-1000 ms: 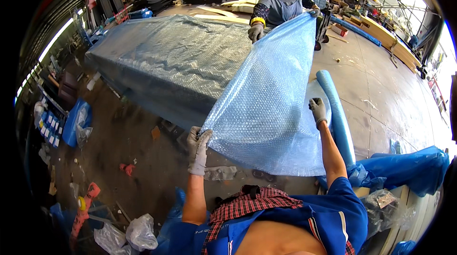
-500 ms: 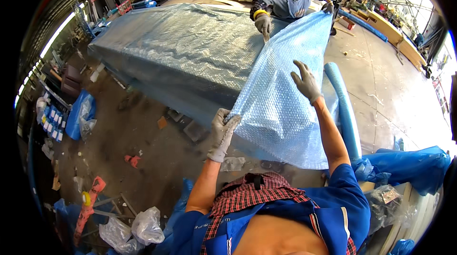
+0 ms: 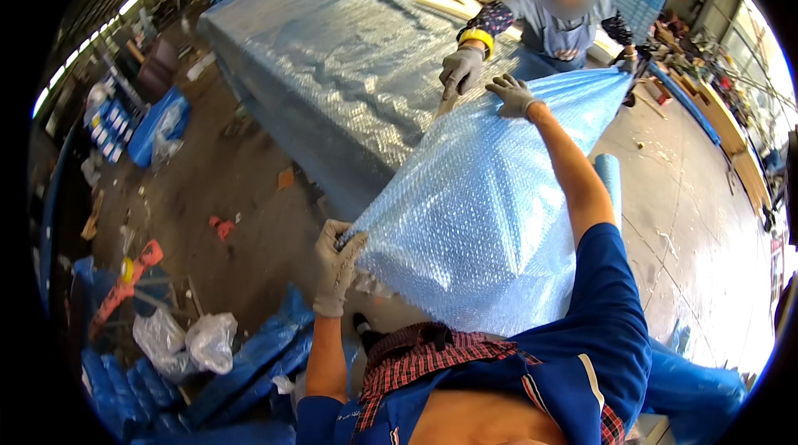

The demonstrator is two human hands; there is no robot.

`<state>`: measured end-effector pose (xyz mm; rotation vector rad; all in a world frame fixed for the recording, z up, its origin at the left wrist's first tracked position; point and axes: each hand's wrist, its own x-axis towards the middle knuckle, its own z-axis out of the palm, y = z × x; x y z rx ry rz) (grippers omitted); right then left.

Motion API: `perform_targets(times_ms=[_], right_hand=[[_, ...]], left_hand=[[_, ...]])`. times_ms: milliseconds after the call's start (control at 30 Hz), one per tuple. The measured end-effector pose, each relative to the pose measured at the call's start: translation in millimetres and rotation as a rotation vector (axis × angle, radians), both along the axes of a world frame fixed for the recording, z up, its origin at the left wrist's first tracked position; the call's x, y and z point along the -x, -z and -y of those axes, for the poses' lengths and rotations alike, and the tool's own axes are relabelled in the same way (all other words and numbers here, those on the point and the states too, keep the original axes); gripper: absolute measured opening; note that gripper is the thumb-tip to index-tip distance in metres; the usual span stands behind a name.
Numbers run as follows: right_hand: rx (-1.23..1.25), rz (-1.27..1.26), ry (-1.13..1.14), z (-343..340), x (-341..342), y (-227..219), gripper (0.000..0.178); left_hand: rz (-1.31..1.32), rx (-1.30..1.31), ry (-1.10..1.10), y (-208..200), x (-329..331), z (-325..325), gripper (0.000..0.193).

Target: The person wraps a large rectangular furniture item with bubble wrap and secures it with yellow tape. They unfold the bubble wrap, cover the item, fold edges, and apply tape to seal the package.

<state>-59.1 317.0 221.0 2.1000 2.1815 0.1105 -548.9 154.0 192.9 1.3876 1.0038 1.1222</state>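
Note:
A sheet of blue bubble wrap [image 3: 474, 212] stretches in front of me. My left hand [image 3: 335, 266], in a grey glove, is closed on its left corner. My gloved right hand [image 3: 513, 98] reaches forward with fingers spread, over the sheet's far edge close to the co-worker; whether it presses on the film is hard to tell. Beyond the sheet lies a large long block wrapped in bubble film [image 3: 332, 63]. A co-worker's gloved hand [image 3: 462, 71] holds a thin, light-coloured flat tool [image 3: 445, 105] at the sheet's edge. That person's other hand grips the sheet's far right corner.
A roll of blue film [image 3: 608, 183] stands to the right of the sheet. Blue plastic [image 3: 694, 383] lies at the lower right. Clear plastic bags [image 3: 187, 341] and a red-orange piece [image 3: 125, 283] are on the floor at left. Long boards [image 3: 748, 179] lie far right.
My left hand has drawn the sheet's corner nearer and to the left. My right hand has moved forward to the sheet's far edge. The view has shifted, and the co-worker appears closer.

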Motion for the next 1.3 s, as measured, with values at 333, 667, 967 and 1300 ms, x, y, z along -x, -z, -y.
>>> perform_targets(times_ms=[333, 667, 967, 1300], right_hand=[[-0.136, -0.173, 0.136, 9, -33, 17, 0.04], [-0.403, -0.349, -0.346, 47, 44, -55, 0.036], [-0.018, 0.22, -0.936, -19, 145, -35, 0.031], [0.333, 0.072, -1.123, -59, 152, -63, 0.027]], left_hand=[[0.217, 0.057, -0.306, 9, -53, 1, 0.025], [0.264, 0.19, 0.038, 83, -108, 30, 0.023], [0.244, 0.166, -0.147, 91, -81, 49, 0.021], [0.316, 0.112, -0.054, 109, -78, 43, 0.024]])
